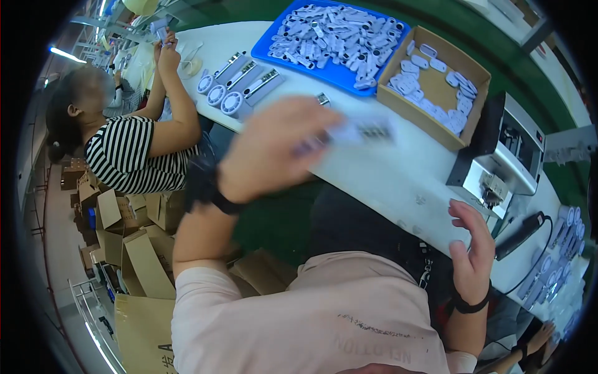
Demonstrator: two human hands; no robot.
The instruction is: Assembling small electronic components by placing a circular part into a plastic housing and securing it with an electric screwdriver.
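Note:
My left hand (pixel 274 146) reaches over the table's edge, blurred by motion. Its fingers are closed on a pale lavender plastic device (pixel 364 132) with an opening along it that shows metallic parts; the blur hides finer detail. Behind that hand, three similar pale devices (pixel 232 103) with round ringed ends lie side by side on the white table (pixel 367 174). A small metallic piece (pixel 322 98) shows just past my fingers. Near the table's front edge at right, my right hand (pixel 471 252) is raised with fingers apart and nothing in it.
A blue tray (pixel 265 45) heaped with small pale parts stands at the back. Beside it, a cardboard box (pixel 436 81) holds oval pale pieces. A silver-black machine (pixel 498 149), a black handheld tool (pixel 520 237) and more devices (pixel 554 268) are rightward. A co-worker (pixel 137 146) sits left.

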